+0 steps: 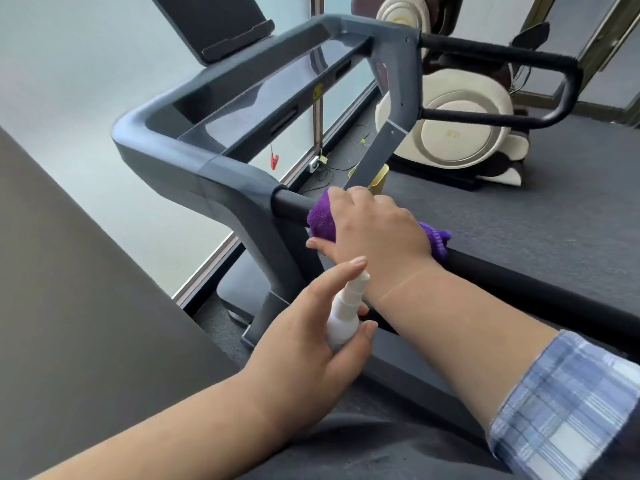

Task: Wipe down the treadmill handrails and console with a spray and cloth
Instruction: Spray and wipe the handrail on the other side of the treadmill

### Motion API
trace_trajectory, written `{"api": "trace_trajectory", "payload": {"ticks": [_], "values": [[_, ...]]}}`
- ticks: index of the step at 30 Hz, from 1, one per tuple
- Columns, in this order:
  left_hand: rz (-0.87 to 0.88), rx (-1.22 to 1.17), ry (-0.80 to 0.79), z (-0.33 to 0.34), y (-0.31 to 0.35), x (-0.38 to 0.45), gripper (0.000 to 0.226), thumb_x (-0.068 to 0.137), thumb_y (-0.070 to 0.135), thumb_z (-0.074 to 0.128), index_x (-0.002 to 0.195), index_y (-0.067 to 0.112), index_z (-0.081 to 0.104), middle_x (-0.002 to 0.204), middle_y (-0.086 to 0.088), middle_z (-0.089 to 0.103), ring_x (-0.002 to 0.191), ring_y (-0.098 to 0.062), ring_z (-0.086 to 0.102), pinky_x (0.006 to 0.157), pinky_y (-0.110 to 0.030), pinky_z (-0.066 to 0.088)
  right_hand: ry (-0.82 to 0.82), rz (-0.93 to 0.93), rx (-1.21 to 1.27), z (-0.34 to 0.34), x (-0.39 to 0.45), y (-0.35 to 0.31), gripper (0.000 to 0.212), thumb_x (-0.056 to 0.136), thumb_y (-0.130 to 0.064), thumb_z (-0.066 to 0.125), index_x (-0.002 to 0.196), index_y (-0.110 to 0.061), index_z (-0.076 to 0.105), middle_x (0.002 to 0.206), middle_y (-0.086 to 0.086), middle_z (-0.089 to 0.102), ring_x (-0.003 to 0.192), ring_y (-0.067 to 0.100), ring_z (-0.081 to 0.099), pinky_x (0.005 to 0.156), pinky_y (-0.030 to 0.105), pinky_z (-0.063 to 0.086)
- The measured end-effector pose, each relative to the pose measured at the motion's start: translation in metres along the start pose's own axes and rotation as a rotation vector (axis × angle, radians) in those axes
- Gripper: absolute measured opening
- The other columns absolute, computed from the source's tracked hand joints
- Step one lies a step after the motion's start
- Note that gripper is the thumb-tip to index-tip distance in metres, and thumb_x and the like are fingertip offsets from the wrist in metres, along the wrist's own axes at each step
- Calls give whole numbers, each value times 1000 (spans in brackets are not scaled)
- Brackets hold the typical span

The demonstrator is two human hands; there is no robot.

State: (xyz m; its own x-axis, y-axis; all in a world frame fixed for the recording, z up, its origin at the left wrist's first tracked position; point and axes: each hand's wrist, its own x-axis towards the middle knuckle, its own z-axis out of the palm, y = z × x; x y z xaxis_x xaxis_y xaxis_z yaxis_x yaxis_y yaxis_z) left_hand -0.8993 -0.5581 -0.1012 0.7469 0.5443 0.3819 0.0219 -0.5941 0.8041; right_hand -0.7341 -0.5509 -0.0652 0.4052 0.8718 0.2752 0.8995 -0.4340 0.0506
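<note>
My right hand wraps a purple cloth around the near black handrail of the treadmill, just behind where the rail joins the grey frame. One corner of the cloth sticks out past my wrist. My left hand holds a small white spray bottle upright below the rail, with its nozzle pointing up toward my right wrist. The dark console panel lies across the frame farther off, with a tablet holder above it. The far handrail loops at the upper right.
A cream and brown massage chair stands beyond the treadmill on grey carpet. A red safety clip, a power strip with cables and a yellow bin sit by the frosted window. A dark surface fills the left.
</note>
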Motion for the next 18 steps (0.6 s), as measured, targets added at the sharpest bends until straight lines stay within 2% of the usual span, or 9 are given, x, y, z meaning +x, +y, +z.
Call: {"api": "trace_trajectory", "payload": {"ticks": [6, 9, 12, 14, 16, 18], "values": [[-10, -26, 5, -32, -37, 2, 65, 88, 35, 63, 139, 60, 31, 112, 23, 62, 101, -6, 65, 85, -13, 45, -6, -67, 54, 5, 52, -59, 75, 87, -69, 55, 134, -13, 39, 125, 9, 54, 110, 33, 58, 83, 45, 49], [13, -60, -28, -34, -45, 8, 67, 88, 30, 64, 139, 58, 31, 112, 25, 60, 101, -5, 64, 85, -12, 44, -53, -73, 72, 4, 51, -52, 90, 82, -72, 60, 147, -17, 32, 130, 8, 54, 113, 32, 56, 89, 45, 49], [55, -97, -63, -33, -44, 17, 67, 89, 30, 63, 141, 57, 30, 111, 26, 57, 101, -6, 63, 87, -15, 44, -104, -25, 77, -2, 32, -25, 93, 75, -76, 63, 147, -26, 33, 126, 4, 56, 109, 30, 57, 86, 41, 48], [90, -141, -83, -35, -44, 20, 67, 90, 27, 63, 141, 55, 31, 112, 20, 57, 99, -11, 64, 88, -20, 47, -145, 24, 65, -9, 16, -7, 91, 75, -78, 55, 147, -29, 31, 127, 4, 55, 108, 31, 57, 86, 41, 48], [114, -149, -87, -40, -47, 22, 67, 90, 26, 63, 141, 55, 32, 107, 19, 58, 95, -9, 64, 85, -17, 46, -168, 76, 57, -15, 3, 1, 94, 66, -78, 36, 148, -32, 27, 129, 4, 54, 107, 32, 56, 85, 44, 49], [118, -140, -72, -46, -52, 21, 67, 89, 28, 63, 142, 55, 32, 105, 23, 58, 94, -7, 64, 83, -13, 45, -187, 82, 16, -16, 1, -2, 99, 60, -78, 34, 146, -30, 25, 127, 5, 53, 103, 32, 56, 84, 45, 51]]}}
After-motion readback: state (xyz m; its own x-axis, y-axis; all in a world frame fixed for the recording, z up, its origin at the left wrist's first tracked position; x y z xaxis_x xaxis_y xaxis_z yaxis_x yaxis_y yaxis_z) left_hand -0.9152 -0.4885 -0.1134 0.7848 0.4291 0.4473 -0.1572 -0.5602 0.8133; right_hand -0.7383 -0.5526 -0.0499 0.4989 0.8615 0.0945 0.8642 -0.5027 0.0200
